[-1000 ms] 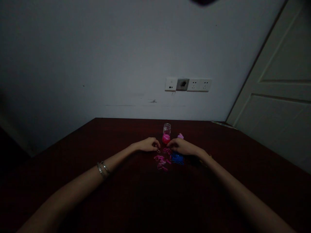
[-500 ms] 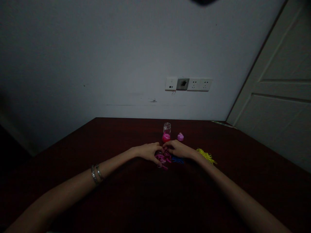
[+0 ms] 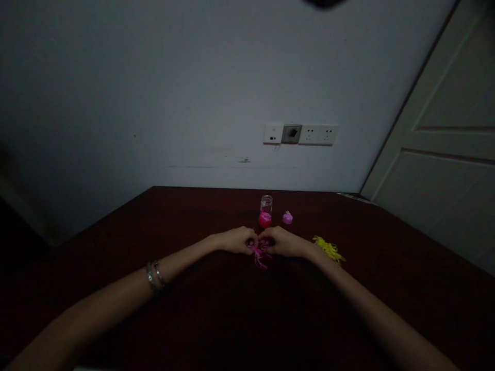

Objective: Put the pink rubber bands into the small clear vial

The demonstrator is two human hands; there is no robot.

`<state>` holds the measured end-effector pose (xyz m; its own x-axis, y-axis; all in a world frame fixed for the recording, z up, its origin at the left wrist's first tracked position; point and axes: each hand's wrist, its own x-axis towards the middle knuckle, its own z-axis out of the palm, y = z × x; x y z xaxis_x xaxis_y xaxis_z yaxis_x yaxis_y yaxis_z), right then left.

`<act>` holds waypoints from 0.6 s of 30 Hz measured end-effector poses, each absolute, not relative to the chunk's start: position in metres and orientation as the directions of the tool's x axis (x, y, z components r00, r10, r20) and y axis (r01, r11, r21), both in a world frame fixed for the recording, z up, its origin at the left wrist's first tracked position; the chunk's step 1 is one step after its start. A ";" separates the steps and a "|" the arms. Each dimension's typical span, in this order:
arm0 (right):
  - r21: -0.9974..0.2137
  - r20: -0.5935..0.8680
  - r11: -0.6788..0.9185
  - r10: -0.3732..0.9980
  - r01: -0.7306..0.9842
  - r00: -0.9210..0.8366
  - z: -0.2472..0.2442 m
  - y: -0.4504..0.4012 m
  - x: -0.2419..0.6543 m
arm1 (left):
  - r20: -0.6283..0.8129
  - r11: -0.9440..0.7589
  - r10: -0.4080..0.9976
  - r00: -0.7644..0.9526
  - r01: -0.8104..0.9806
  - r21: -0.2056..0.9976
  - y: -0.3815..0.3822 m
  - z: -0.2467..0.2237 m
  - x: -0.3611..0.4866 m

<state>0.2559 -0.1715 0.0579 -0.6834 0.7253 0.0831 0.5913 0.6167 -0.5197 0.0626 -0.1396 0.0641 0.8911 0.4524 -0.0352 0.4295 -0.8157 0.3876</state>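
Note:
Pink strands [image 3: 259,259] lie at the middle of the dark red table, hanging between and below my fingertips. My left hand [image 3: 237,240] is closed on them from the left, thumb and fingers pinched. From the right, my right hand [image 3: 281,241] pinches the same strands, its fingertips beside those of the left. Just behind the hands stands a clear glass jar [image 3: 266,204], with a pink and red bundle [image 3: 265,219] at its lower front; whether it is inside cannot be told. A small lilac piece [image 3: 287,218] sits right of the jar.
Yellow strands [image 3: 328,249] lie beside my right forearm. The dark red table [image 3: 185,211] meets a grey wall with sockets [image 3: 317,134]. A pale door [image 3: 444,139] stands at the right.
Both hands have closed on the pink strands, which are now gathered in a narrower bunch. The blue strands near my right hand no longer show.

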 end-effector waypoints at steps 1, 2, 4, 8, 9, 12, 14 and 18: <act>-0.506 0.091 0.621 0.728 0.598 -0.679 0.055 -0.171 0.256 | -0.034 -0.814 0.455 0.890 0.431 0.389 -0.139 0.064 0.063; -0.492 0.097 0.625 0.731 0.606 -0.676 0.053 -0.170 0.255 | -0.036 -0.811 0.458 0.888 0.434 0.393 -0.138 0.063 0.063; -0.470 0.105 0.633 0.732 0.615 -0.673 0.049 -0.169 0.255 | -0.050 -0.803 0.459 0.887 0.438 0.404 -0.137 0.062 0.064; -0.429 0.114 0.644 0.734 0.633 -0.669 0.048 -0.170 0.253 | -0.063 -0.798 0.456 0.888 0.439 0.413 -0.135 0.061 0.061; -0.416 0.118 0.647 0.735 0.639 -0.668 0.048 -0.171 0.252 | -0.057 -0.799 0.457 0.888 0.438 0.413 -0.133 0.063 0.060; -0.364 0.124 0.657 0.736 0.660 -0.665 0.051 -0.175 0.248 | 0.010 -0.798 0.481 0.877 0.433 0.418 -0.125 0.078 0.055; -0.327 0.119 0.660 0.739 0.677 -0.663 0.052 -0.178 0.246 | 0.098 -0.799 0.518 0.850 0.439 0.412 -0.117 0.094 0.053; -0.285 0.122 0.666 0.739 0.690 -0.663 0.050 -0.179 0.245 | 0.215 -0.789 0.574 0.790 0.464 0.403 -0.095 0.132 0.058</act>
<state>0.2448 -0.1785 0.0497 -0.6627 0.7389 0.1216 0.6898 0.6655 -0.2850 0.0577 -0.0952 0.1324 0.7901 0.5740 0.2149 0.4635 -0.7890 0.4032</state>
